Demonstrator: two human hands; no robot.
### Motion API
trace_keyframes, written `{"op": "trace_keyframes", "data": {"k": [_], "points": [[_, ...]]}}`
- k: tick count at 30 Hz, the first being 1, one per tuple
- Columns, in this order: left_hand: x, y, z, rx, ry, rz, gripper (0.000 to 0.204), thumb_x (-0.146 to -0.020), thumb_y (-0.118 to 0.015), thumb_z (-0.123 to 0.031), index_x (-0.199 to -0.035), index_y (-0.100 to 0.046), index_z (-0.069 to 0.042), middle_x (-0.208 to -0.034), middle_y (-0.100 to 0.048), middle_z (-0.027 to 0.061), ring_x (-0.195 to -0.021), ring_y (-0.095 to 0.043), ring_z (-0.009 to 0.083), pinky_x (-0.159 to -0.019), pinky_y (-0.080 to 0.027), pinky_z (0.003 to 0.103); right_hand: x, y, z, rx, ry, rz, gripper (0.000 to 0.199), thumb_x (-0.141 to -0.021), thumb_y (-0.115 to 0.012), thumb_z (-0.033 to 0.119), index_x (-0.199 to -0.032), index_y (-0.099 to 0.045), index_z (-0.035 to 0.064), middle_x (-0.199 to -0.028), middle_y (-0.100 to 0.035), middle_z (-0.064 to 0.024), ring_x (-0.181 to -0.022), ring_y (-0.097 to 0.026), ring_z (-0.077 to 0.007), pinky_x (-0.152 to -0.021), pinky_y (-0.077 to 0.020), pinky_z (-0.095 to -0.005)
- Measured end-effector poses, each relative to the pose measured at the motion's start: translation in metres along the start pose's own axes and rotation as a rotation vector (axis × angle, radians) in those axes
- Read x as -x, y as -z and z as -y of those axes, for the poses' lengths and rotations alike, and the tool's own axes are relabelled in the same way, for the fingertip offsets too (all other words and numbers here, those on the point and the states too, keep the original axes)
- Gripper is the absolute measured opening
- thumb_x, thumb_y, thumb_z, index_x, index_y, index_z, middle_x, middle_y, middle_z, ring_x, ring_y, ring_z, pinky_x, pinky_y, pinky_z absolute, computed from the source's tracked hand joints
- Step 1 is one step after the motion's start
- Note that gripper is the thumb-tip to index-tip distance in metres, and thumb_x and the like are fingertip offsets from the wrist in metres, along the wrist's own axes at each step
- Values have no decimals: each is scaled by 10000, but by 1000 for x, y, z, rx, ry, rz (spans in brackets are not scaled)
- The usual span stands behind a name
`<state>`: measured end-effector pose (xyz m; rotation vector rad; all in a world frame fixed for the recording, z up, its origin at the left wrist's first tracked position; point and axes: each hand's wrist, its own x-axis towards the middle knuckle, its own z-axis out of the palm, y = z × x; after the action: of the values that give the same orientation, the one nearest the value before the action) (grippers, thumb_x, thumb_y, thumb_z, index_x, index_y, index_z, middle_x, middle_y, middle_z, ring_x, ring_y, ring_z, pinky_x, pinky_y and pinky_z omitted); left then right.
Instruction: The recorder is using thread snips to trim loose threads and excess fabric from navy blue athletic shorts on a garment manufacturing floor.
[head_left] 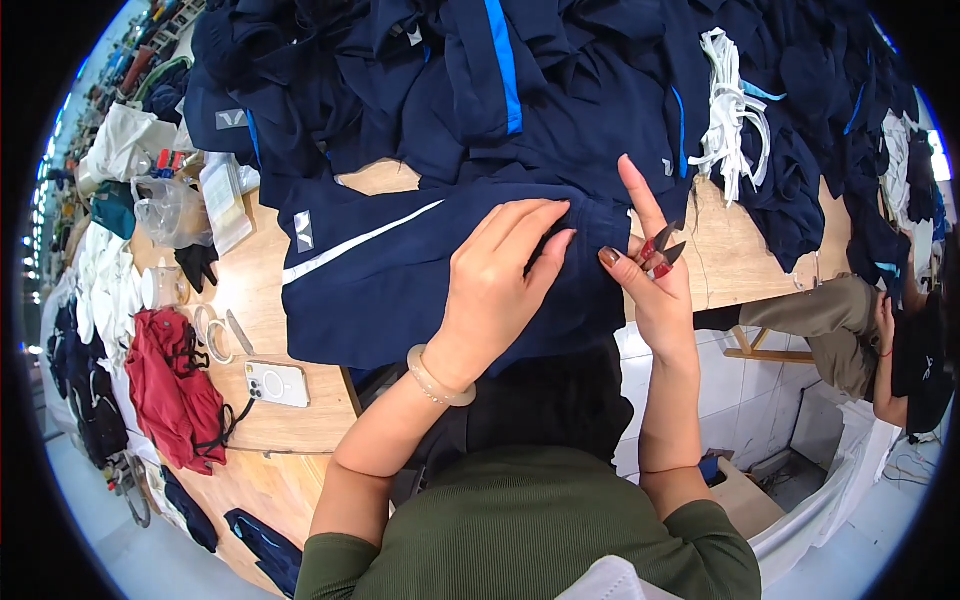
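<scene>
A navy garment (pixel 370 300), which looks like trousers or shorts with a white stripe and a small grey patch, lies across the table in front of me. My left hand (pixel 490 285) rests on it, thumb and fingertips curled together at the gathered waistband (pixel 592 225). At the band's right end is my right hand (pixel 660 305), its thumb against the cloth edge and its index finger stretched up. Tucked in its curled fingers is a pair of small thread snips (pixel 664 254) with red on the handles and dark blades pointing right.
More navy garments (pixel 370 80) are heaped along the far side. White cords (pixel 735 120) hang at the right. Left of me lie a phone (pixel 277 384), a tape roll (pixel 218 340), a red bag (pixel 172 385) and a clear plastic bag (pixel 172 212). Another person (pixel 850 320) sits at right.
</scene>
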<state>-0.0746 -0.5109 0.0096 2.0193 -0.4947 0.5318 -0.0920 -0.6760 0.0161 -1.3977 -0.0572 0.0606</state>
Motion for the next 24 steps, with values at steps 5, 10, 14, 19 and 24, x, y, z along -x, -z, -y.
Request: {"op": "trace_keyframes", "data": {"k": [5,10,14,19,24], "points": [[3,-2,3,-23,26,-35,174,-777,-670,81,-943,-657,32,-947,-667,107,-773,-673,192,-706,-547,248,0,-3,5,61,-10,69,687,-814,-523,-83,-1457,-292,-7,-1524,-306,-21,-621,-245,-23,-616,-314,-123],[1,-7,9,-30,17,-128,166,-723,-677,77,-860,-614,7,-850,-652,96,-720,-647,250,-635,-531,298,-2,-5,9,236,0,29,733,-811,-565,-85,-1476,-279,28,-681,-310,89,-622,-271,-7,-577,-273,-136],[0,-7,10,-18,35,-101,168,-723,-669,84,-860,-608,7,-836,-650,95,-688,-646,243,-608,-531,292,-2,8,16,96,-53,72,585,-898,-495,-60,-1447,-330,54,-784,-449,26,-684,-311,-46,-659,-336,-140],[-3,-7,11,47,61,-106,158,-739,-650,84,-870,-600,11,-829,-649,97,-673,-646,241,-589,-530,287,-11,19,24,550,139,-170,244,-947,-529,67,-1173,-460,12,-782,-478,-41,-725,-465,-103,-673,-418,-225],[-5,-4,12,20,9,-80,143,-768,-636,87,-892,-613,22,-841,-663,95,-695,-664,205,-619,-541,261,-23,25,47,769,154,47,217,-876,-634,114,-954,-471,-4,-801,-505,-99,-737,-531,-194,-687,-437,-297]]}}
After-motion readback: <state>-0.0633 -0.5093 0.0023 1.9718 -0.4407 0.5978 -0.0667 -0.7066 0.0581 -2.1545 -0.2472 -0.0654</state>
